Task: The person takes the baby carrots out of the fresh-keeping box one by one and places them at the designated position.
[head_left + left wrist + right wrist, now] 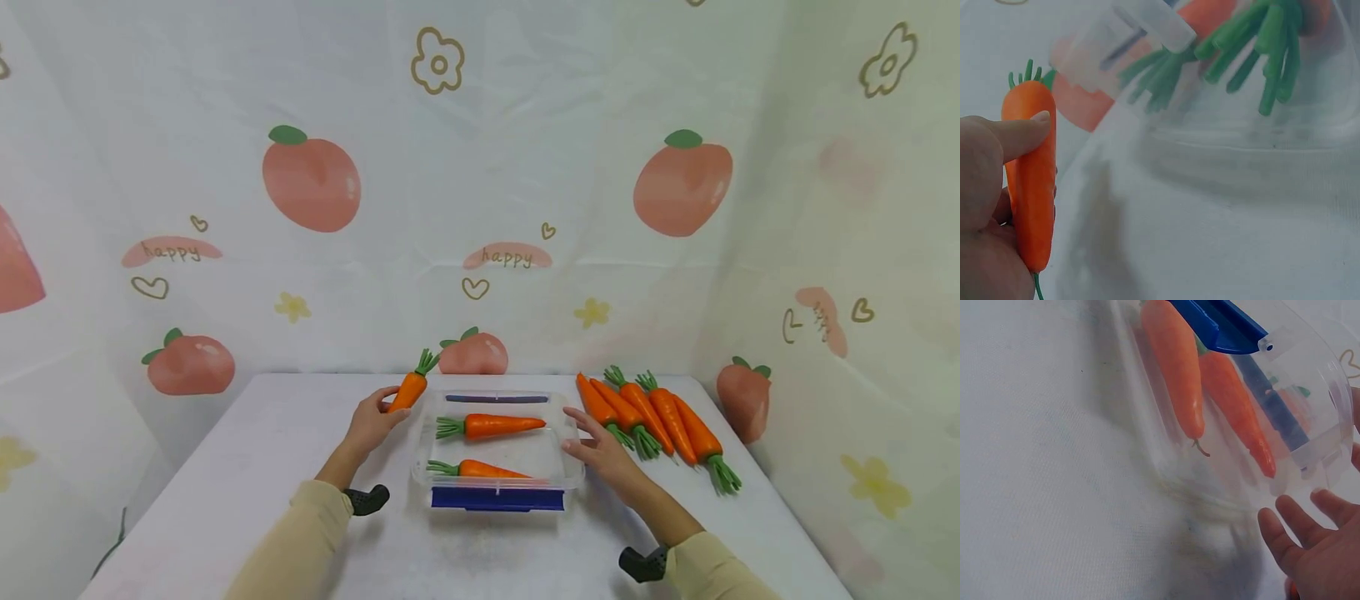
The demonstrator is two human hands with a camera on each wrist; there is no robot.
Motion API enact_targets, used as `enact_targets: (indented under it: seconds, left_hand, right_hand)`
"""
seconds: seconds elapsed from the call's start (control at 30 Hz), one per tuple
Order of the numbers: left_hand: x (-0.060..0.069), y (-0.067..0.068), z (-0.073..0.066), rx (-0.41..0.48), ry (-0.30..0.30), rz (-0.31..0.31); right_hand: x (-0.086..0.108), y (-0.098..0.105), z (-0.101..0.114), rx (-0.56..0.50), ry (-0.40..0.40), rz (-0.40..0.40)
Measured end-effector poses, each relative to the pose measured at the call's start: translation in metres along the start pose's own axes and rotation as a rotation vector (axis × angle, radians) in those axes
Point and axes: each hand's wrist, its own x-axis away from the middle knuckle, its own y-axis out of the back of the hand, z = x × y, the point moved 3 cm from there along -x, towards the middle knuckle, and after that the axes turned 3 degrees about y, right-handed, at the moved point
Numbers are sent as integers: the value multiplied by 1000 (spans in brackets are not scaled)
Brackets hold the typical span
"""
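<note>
a carrot (pixel 410 392) is gripped between the thumb and fingers of the left hand (pixel 373 425); it is held at ten o'clock from the middle of the clear plastic container (pixel 510 452), with its green leaves pointed toward one o'clock. nothing is grasped by the right hand (pixel 606 450), whose fingers are spread loosely at the container's three o'clock side; whether the wall is touched cannot be told.

inside the container, two carrots are laid roughly parallel: the far carrot (pixel 501 426) near the middle, and the near carrot (pixel 483 469) by the six o'clock wall, partly seen through it. the leaves of both are pointed to nine o'clock and their tips to three. a blue latch (pixel 497 499) is seen at the container's six o'clock side and another latch (pixel 497 399) at twelve.

on the white-covered desk (pixel 262 467), five carrots (pixel 647 414) are laid side by side between two and three o'clock from the container, the leaves of three turned toward the near side and those of two toward the far side.
</note>
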Motion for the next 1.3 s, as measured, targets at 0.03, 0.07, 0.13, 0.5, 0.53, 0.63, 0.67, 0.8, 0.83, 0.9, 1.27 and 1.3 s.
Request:
enact_targets:
  seconds: [0.03,0.07,0.13,0.5,0.53,0.63,0.67,0.8,0.83,0.9,1.27,1.3]
  left_hand:
    - [0,-1,3,-10,5,-10]
    - [1,-1,5,-18,9,-20]
    - [1,-2,9,-36,20,-34]
    - [0,-4,24,-64,113,-85]
    - [0,-4,24,-68,113,-88]
    - [-2,-4,24,-83,111,-91]
    - [-3,-5,24,-90,110,-92]
    - [-3,-5,23,-101,120,-96]
    - [-3,-5,23,-103,123,-95]
    - [-3,-5,23,-102,129,-95]
    - [-2,0,20,-103,166,-56]
    - [-1,1,20,-98,172,-53]
  right_hand:
    - [0,0,0,2,-1,-1]
    - [-1,-1,0,4,0,-1]
    - [0,-1,0,3,-4,-5]
    - [0,-1,0,2,-5,-3]
    - [0,-1,0,2,-6,-2]
    - [0,-1,0,-1,-8,-3]
    - [0,-1,0,-1,-9,-5]
    - [0,-1,-1,-6,-11,-7]
    - [0,-1,-1,-5,-11,-6]
    - [0,-1,-1,-7,-11,-4]
    - [0,-1,-1,-16,-14,-9]
    - [0,-1,-1,-13,-15,-8]
